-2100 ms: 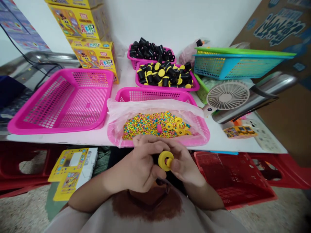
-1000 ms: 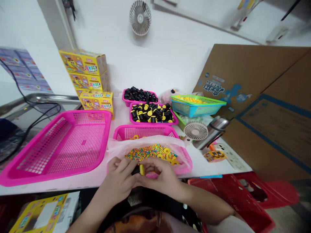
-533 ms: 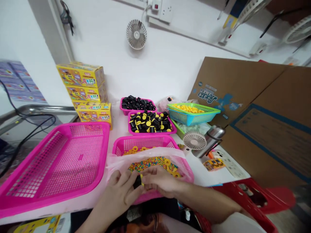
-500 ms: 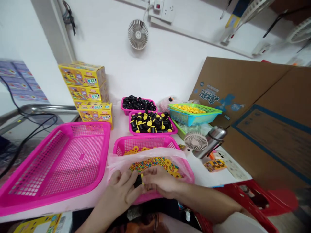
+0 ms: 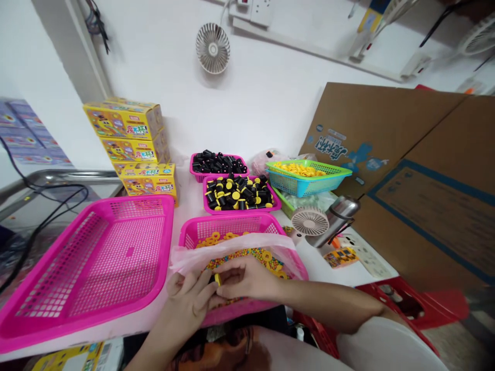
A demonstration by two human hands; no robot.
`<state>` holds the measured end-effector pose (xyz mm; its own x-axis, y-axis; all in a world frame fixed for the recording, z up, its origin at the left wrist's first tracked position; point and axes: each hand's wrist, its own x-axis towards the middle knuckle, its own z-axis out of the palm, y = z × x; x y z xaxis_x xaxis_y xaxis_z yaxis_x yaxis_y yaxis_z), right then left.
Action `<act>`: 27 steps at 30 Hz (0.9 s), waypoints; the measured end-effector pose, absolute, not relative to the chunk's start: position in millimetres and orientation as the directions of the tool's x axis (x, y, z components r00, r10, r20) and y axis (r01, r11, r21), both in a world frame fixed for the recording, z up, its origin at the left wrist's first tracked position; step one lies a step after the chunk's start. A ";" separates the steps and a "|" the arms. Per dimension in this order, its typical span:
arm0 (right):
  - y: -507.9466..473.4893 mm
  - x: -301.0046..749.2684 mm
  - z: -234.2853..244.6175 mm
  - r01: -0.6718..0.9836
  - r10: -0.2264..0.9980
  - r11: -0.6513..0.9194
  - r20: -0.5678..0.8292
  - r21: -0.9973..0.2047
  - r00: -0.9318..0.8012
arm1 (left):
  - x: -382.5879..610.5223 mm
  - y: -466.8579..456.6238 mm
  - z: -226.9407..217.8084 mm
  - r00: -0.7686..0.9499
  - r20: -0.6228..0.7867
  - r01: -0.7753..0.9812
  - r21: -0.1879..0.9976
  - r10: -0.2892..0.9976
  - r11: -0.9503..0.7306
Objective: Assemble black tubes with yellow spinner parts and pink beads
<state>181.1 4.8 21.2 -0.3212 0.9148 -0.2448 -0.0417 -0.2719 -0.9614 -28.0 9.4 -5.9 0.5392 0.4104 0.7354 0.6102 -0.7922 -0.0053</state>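
My left hand (image 5: 188, 300) and my right hand (image 5: 247, 279) meet at the near edge of a pink basket (image 5: 231, 226) lined with a plastic bag of small coloured beads (image 5: 235, 254) and yellow rings (image 5: 266, 255). Between the fingertips of both hands sits a small black cylinder with a yellow cap (image 5: 217, 280). Both hands are closed on it. Most of the cylinder is hidden by the fingers.
A large empty pink basket (image 5: 96, 257) lies to the left. Behind are baskets of black cylinders (image 5: 218, 164) and capped cylinders (image 5: 237, 194), yellow boxes (image 5: 131, 144), a blue basket (image 5: 305, 180), a small fan (image 5: 309, 221), a metal flask (image 5: 335, 216) and cardboard (image 5: 406, 175). Red crates (image 5: 390, 304) sit lower right.
The view has lifted from my lap to the table and wall. My hands moved from near my chest up to the bead basket's edge, still holding the capped piece.
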 end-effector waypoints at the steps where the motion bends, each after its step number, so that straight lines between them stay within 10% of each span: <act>1: 5.2 183.1 24.1 0.013 0.906 -0.266 -0.255 -0.964 -0.338 | -28.9 9.2 -6.7 0.553 0.734 0.609 -0.033 0.394 -0.792; 12: 16.5 174.2 53.9 0.425 0.873 0.098 -0.127 -0.900 -0.470 | -33.8 12.2 -15.1 0.525 0.733 0.650 -0.016 0.433 -0.760; 20: 131.3 259.8 151.4 0.934 0.994 0.082 -0.039 -0.347 -0.102 | -89.4 11.1 -21.7 0.497 0.778 0.688 -0.084 0.384 -0.721; 27: 209.2 330.9 180.7 0.992 0.986 -0.120 -0.114 0.035 0.123 | -126.1 -8.2 -62.0 0.406 0.826 0.775 -0.084 0.391 -0.626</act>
